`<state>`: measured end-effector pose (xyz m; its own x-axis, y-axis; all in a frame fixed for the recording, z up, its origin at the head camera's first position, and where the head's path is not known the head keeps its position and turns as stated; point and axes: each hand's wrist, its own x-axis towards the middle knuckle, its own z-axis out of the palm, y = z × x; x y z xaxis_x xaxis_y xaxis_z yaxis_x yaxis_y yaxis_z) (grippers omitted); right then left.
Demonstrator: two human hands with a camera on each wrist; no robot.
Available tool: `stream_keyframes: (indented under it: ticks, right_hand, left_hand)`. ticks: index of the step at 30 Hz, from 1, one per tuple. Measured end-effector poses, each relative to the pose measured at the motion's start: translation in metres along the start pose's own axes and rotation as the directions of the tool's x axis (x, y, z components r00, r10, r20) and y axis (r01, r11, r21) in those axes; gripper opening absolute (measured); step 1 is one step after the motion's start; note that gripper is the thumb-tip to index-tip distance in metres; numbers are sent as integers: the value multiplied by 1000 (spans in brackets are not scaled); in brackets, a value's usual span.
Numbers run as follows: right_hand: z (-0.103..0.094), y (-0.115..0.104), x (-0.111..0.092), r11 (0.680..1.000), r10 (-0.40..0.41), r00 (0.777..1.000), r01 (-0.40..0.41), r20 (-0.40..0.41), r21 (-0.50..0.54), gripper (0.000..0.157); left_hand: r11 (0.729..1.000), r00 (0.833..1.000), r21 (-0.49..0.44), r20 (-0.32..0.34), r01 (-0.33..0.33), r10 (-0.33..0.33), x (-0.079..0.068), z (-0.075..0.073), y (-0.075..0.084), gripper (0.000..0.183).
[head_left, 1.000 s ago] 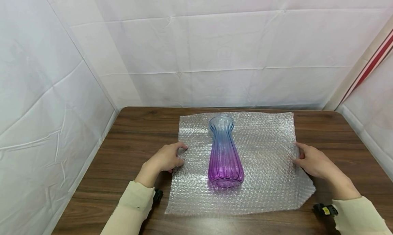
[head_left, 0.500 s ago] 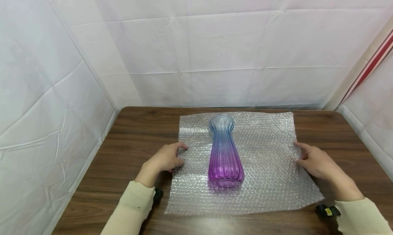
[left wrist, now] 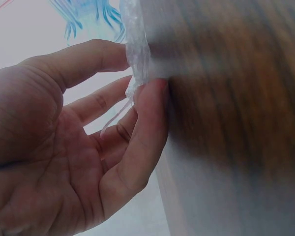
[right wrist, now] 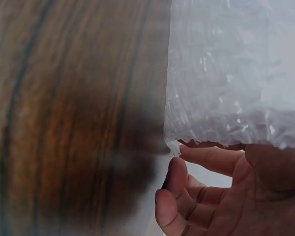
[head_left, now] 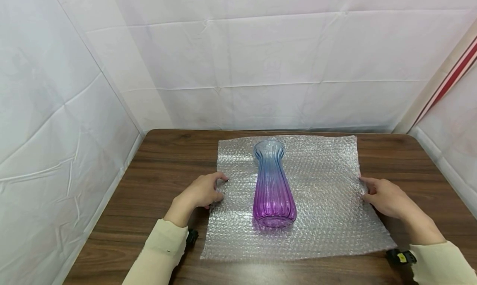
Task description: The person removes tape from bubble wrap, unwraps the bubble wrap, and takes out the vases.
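A ribbed glass vase (head_left: 274, 190), blue at the mouth and fading to purple at the base, lies on its side on a sheet of bubble wrap (head_left: 324, 198). Its mouth points to the far side. At the sheet's left edge my left hand (head_left: 203, 190) pinches the wrap; the left wrist view shows the thumb over the wrap edge (left wrist: 137, 46) and the fingers curled below. My right hand (head_left: 387, 198) holds the opposite edge with thumb and fingers. In the right wrist view the wrap (right wrist: 226, 88) hides part of that hand.
The brown wooden table (head_left: 164, 161) extends on both sides of the sheet. White sheeting (head_left: 261, 61) encloses the table at the back and sides. A small black device (head_left: 401, 257) sits by the right cuff, another (head_left: 191, 238) by the left.
My right hand has shifted slightly right and toward me. The near right corner of the bubble wrap has unfolded outward and lies flatter. The left hand and the vase have stayed put.
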<state>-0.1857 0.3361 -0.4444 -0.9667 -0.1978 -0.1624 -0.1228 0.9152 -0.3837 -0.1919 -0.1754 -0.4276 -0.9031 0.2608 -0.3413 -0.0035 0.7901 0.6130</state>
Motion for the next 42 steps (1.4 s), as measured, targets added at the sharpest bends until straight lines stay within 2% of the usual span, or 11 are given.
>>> stream_keyframes:
  ticks: [18, 31, 42]
  right_hand:
    - [0, 8, -3, 999, 32, 998, -34, 62, 33, 62]
    - [-2, 10, -8, 999, 30, 998, -32, 53, 28, 59]
    - [-11, 8, -11, 998, 47, 996, -50, 71, 31, 67]
  left_hand:
    - [1000, 1000, -3, -2, -20, 20, 1, 0, -3, 52]
    - [999, 999, -1, -13, -35, 35, -4, -3, -6, 53]
    - [997, 997, -17, -16, -71, 71, -7, -13, -13, 57]
